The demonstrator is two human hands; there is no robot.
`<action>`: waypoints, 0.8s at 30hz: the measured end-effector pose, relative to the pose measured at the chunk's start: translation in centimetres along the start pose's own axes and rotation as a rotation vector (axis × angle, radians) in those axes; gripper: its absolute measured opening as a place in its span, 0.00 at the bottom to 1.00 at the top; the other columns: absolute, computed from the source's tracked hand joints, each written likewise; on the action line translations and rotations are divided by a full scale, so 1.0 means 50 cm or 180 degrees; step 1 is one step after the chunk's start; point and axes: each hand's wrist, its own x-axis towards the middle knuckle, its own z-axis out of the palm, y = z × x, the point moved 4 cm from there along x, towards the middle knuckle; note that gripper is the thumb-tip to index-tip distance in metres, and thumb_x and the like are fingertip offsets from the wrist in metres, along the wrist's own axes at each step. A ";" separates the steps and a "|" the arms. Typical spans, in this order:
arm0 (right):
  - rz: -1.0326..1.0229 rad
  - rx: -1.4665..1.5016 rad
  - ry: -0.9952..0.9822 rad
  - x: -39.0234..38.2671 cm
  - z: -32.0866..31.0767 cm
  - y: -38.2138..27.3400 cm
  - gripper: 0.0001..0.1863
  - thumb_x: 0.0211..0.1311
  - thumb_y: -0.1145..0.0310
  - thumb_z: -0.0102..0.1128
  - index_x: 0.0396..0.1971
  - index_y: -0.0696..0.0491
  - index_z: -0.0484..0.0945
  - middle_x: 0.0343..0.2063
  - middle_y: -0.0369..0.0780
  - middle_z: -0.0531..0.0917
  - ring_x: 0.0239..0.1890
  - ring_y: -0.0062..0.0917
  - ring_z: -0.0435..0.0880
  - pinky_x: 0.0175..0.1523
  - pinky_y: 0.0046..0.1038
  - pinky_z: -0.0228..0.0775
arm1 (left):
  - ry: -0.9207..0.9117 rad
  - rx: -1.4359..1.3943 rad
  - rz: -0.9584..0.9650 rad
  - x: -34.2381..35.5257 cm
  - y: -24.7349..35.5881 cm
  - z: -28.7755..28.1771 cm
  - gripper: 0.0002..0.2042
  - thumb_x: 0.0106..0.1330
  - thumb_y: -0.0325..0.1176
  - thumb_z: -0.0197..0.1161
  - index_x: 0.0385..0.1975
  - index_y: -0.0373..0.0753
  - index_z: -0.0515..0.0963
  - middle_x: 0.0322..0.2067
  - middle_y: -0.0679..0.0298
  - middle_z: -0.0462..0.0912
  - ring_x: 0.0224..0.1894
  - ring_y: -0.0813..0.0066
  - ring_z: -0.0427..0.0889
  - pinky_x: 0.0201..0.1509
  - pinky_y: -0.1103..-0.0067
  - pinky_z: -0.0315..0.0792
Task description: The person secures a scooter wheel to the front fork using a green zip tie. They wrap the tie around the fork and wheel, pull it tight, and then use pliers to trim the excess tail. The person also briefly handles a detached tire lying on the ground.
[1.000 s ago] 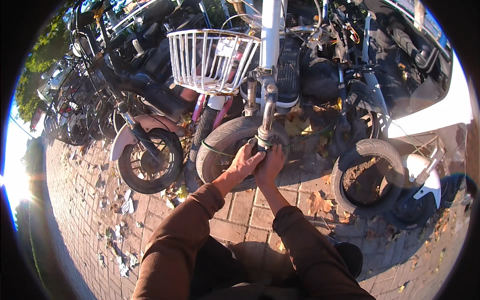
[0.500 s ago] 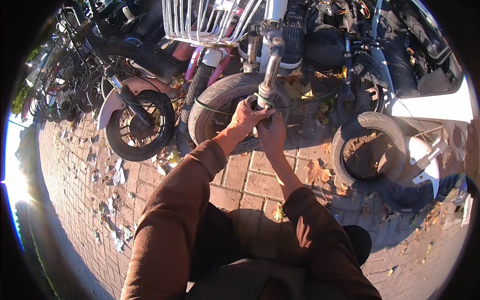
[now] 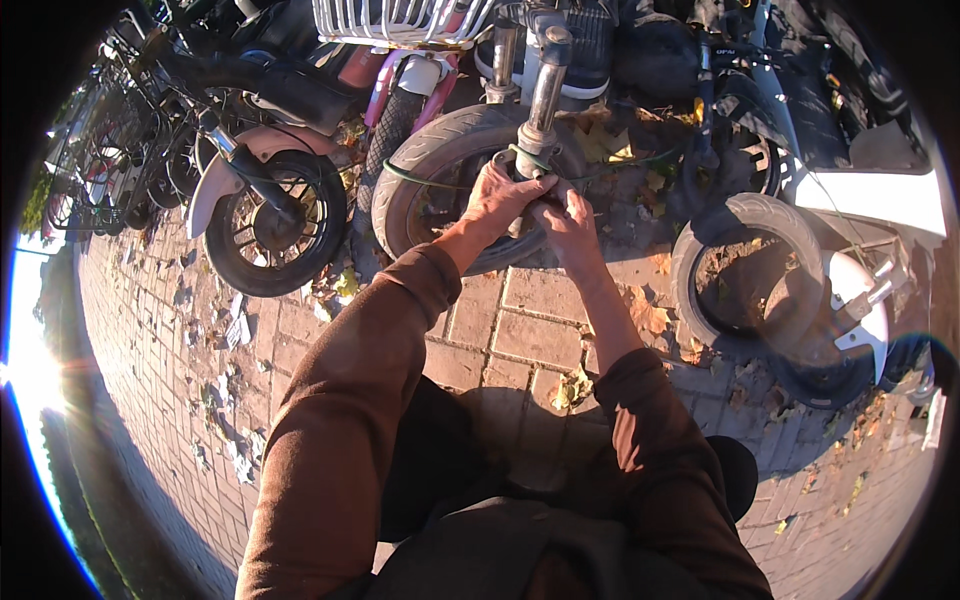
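Sunlit brick paving (image 3: pixel 535 340) strewn with dry leaves (image 3: pixel 645 312) runs beneath a crowd of parked bikes (image 3: pixel 110 150). At the worn front wheel (image 3: pixel 432 138), by the foot of its metal fork (image 3: pixel 545 100), the hands come together: the left hand (image 3: pixel 495 198) has thumb and fingers drawn in, the right hand (image 3: pixel 570 230) bends its fingers beside them; whatever they pinch is hidden, so I cannot tell. A green cord (image 3: pixel 425 182) crosses the wheel. Right of the wheel is a bare tyre (image 3: pixel 686 270); above it, rightward, tiny pale lettering (image 3: pixel 725 51) marks something dark
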 end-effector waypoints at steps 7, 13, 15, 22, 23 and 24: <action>-0.0722 -0.2180 -0.0259 0.001 -0.011 -0.036 0.16 0.63 0.75 0.57 0.51 0.57 0.77 0.43 0.40 0.82 0.47 0.21 0.78 0.54 0.28 0.70 | 0.0439 0.0404 0.0193 0.015 -0.034 -0.010 0.16 0.54 0.35 0.77 0.38 0.36 0.80 0.33 0.65 0.86 0.34 0.80 0.82 0.42 0.79 0.77; 0.0770 -0.0957 -0.0220 0.018 -0.046 -0.045 0.20 0.63 0.60 0.60 0.50 0.56 0.75 0.45 0.41 0.81 0.48 0.24 0.77 0.54 0.30 0.69 | 0.0446 0.0657 0.0436 0.024 -0.048 -0.020 0.17 0.54 0.38 0.77 0.39 0.36 0.82 0.33 0.66 0.87 0.34 0.82 0.81 0.40 0.80 0.75; 0.1343 -0.0647 -0.0386 0.013 -0.063 -0.045 0.47 0.62 0.49 0.65 0.70 0.63 0.55 0.70 0.50 0.62 0.72 0.35 0.59 0.73 0.31 0.53 | 0.0642 0.1433 0.0347 0.023 -0.046 -0.026 0.18 0.55 0.41 0.77 0.38 0.36 0.83 0.32 0.66 0.87 0.32 0.82 0.81 0.41 0.78 0.76; 0.0802 -0.2108 -0.1635 0.094 -0.102 -0.043 0.45 0.62 0.46 0.62 0.68 0.64 0.59 0.70 0.53 0.60 0.74 0.38 0.56 0.75 0.34 0.49 | 0.0390 0.0801 0.0226 0.014 -0.021 0.005 0.06 0.62 0.34 0.69 0.32 0.39 0.81 0.23 0.69 0.82 0.22 0.81 0.78 0.24 0.81 0.70; 0.0469 -0.2738 -0.1325 0.102 -0.115 -0.045 0.44 0.63 0.47 0.61 0.68 0.64 0.59 0.70 0.53 0.59 0.74 0.39 0.55 0.75 0.33 0.48 | 0.0423 0.0764 0.0366 0.015 -0.018 0.011 0.06 0.62 0.33 0.69 0.31 0.40 0.81 0.22 0.69 0.82 0.21 0.80 0.78 0.22 0.80 0.70; 0.0394 -0.2941 -0.1507 0.105 -0.121 -0.041 0.41 0.66 0.48 0.57 0.69 0.62 0.59 0.71 0.51 0.59 0.75 0.39 0.54 0.76 0.32 0.46 | 0.0313 0.0769 0.0420 0.013 -0.015 0.013 0.05 0.62 0.32 0.69 0.32 0.39 0.81 0.24 0.68 0.83 0.22 0.80 0.79 0.24 0.80 0.72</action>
